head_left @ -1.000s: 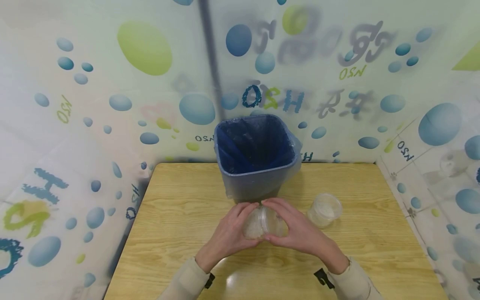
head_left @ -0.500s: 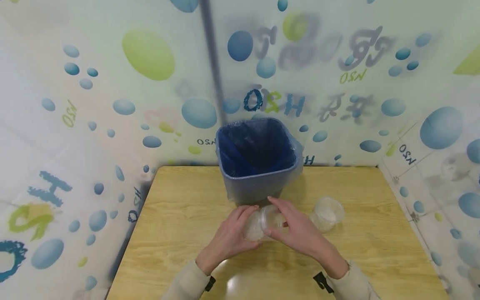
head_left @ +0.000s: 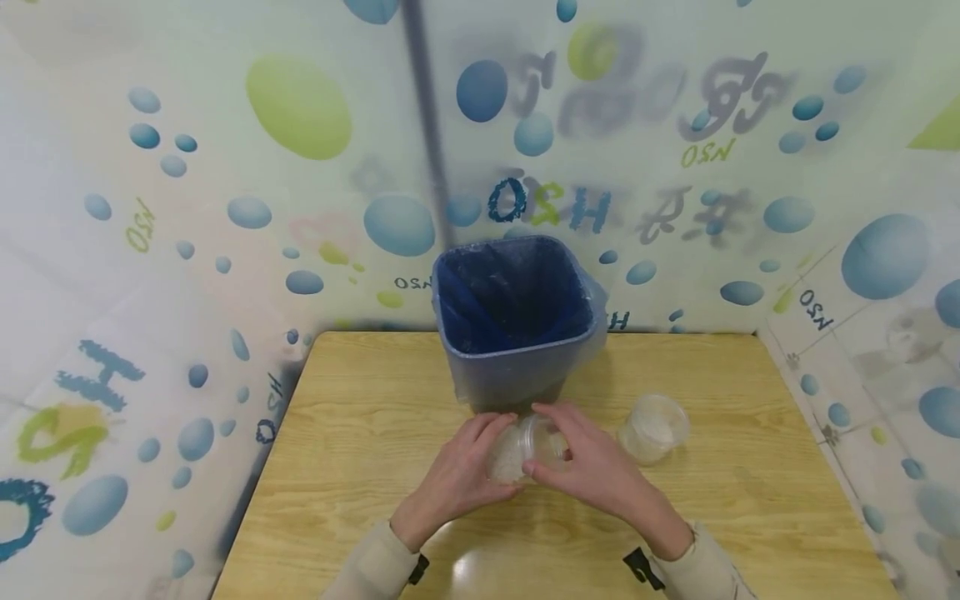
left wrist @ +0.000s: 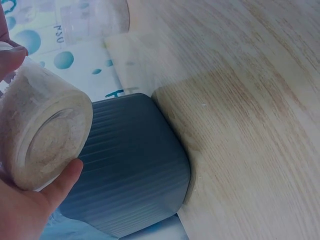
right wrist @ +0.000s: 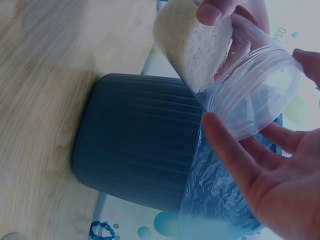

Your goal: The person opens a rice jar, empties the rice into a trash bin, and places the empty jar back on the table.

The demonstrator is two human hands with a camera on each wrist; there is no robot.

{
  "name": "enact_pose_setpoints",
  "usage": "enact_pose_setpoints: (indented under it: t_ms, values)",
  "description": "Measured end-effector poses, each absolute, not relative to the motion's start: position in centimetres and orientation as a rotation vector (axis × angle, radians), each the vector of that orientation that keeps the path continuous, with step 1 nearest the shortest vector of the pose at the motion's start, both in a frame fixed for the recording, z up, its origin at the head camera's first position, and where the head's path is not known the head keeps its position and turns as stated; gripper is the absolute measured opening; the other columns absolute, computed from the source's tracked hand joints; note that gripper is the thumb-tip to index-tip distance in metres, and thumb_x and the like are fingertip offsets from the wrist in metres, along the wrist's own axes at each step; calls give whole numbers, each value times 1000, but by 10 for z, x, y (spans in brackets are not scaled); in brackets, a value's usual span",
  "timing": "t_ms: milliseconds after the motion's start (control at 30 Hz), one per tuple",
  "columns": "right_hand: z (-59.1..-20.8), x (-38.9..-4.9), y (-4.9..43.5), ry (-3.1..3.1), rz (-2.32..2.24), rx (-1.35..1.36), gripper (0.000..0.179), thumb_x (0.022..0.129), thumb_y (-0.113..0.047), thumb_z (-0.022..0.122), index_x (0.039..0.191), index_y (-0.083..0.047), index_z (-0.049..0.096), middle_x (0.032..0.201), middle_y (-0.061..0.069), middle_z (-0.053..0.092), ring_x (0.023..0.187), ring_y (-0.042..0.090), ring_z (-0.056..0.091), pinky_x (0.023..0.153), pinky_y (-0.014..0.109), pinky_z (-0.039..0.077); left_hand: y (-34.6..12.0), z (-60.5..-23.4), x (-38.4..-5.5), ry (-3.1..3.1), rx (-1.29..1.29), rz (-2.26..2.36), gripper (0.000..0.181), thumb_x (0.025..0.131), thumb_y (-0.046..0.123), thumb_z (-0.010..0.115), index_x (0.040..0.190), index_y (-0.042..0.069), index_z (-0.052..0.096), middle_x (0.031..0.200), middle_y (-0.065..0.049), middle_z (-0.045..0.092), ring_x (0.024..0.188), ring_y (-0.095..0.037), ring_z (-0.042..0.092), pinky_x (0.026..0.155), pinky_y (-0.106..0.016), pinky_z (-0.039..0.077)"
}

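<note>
Tipped on its side in front of the bin is a clear plastic jar (head_left: 507, 454), with white grainy stuff (right wrist: 202, 52) heaped toward its base. My left hand (head_left: 461, 467) grips the jar's body, and the round base faces the left wrist view. At the other end, my right hand (head_left: 592, 458) holds a clear, ridged lid (right wrist: 255, 92), fingers and thumb spread around its edge. To the right a second clear jar (head_left: 654, 427), with whitish contents, stands on the table.
A blue-grey bin (head_left: 517, 375) lined with a blue bag stands at the back of the wooden table (head_left: 360, 400), just beyond my hands. Behind and on both sides rise walls (head_left: 300, 108) with bubble patterns.
My right fingers have shifted their hold around the lid, first lifting slightly, then settling back. My left hand keeps its grip on the jar. The head view has tilted a little.
</note>
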State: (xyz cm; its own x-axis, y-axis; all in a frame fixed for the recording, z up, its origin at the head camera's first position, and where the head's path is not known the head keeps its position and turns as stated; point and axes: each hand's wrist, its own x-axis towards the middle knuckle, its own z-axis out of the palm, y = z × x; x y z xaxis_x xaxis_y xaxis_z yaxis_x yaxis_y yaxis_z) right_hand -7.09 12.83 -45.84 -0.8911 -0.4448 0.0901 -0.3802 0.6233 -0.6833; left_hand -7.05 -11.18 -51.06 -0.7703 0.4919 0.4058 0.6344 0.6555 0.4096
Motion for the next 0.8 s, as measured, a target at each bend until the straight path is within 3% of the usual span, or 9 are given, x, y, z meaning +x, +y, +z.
enact_pose_setpoints:
  t_ms: [167, 533, 667, 800]
  values:
    - [-459, -71, 128, 2816, -1066, -861, 75, 89, -53, 76, 149, -14, 52, 145, 5, 56, 128, 25, 58, 98, 49, 54, -114, -512, -70, -2621, -909, -783, 94, 66, 38, 97, 145, 13, 52, 133, -9, 59, 118, -25, 60, 88, -41, 58]
    - [-462, -71, 130, 2735, -1123, -1011, 79, 87, -36, 83, 153, -12, 47, 154, 6, 49, 142, 28, 46, 108, 53, 47, -117, -514, -68, -2612, -913, -774, 95, 65, 38, 97, 145, 14, 52, 132, -9, 60, 118, -25, 60, 88, -41, 58]
    - [-465, -70, 133, 2704, -1139, -1008, 84, 86, -36, 84, 155, -10, 44, 158, 8, 44, 145, 31, 42, 109, 54, 46, -116, -515, -68, -2610, -918, -775, 95, 65, 38, 97, 145, 14, 52, 132, -8, 60, 118, -25, 60, 87, -41, 58]
    - [-467, -67, 136, 2637, -1253, -791, 88, 87, -40, 83, 158, -9, 39, 160, 13, 42, 139, 35, 48, 98, 47, 55, -113, -515, -68, -2617, -912, -800, 95, 65, 38, 97, 146, 14, 52, 132, -9, 60, 119, -25, 60, 89, -42, 57]
